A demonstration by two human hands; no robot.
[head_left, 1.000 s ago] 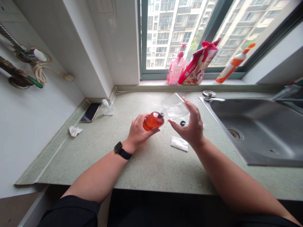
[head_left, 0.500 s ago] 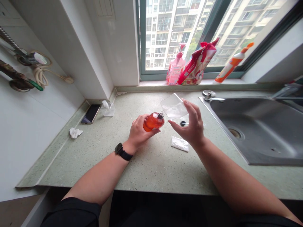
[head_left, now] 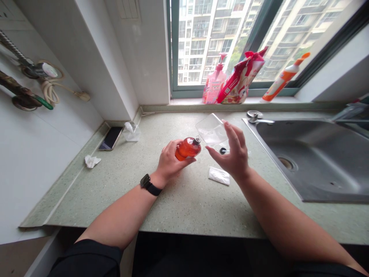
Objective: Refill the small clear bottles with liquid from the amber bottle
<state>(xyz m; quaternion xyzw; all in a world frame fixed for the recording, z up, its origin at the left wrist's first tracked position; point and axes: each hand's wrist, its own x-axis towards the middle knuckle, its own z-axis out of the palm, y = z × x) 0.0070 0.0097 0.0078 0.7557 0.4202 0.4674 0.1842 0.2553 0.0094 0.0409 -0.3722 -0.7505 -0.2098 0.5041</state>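
Note:
My left hand (head_left: 170, 159) is wrapped round a bottle of orange-red liquid (head_left: 188, 149). The bottle leans to the right, and its dark-ringed, uncapped neck meets the edge of a clear plastic container (head_left: 211, 130). That container is tilted and held between the thumb and fingers of my right hand (head_left: 233, 150). Whether liquid is flowing between them I cannot tell. Behind my right thumb a black dropper cap (head_left: 222, 151) lies on the counter, its clear stem partly hidden by the hand. A flat white tissue packet (head_left: 219, 176) lies just below.
On the speckled green counter (head_left: 178, 207), a phone (head_left: 111, 138), a clear cup with tissue (head_left: 132, 132) and a crumpled tissue (head_left: 92, 161) sit at left. A steel sink (head_left: 323, 169) is at right. A pink pump bottle (head_left: 213, 86), red bag (head_left: 242, 79) and orange-white bottle (head_left: 284, 79) line the windowsill.
The bottle in my left hand has shifted very slightly to the right. My right hand and the clear container are almost unmoved.

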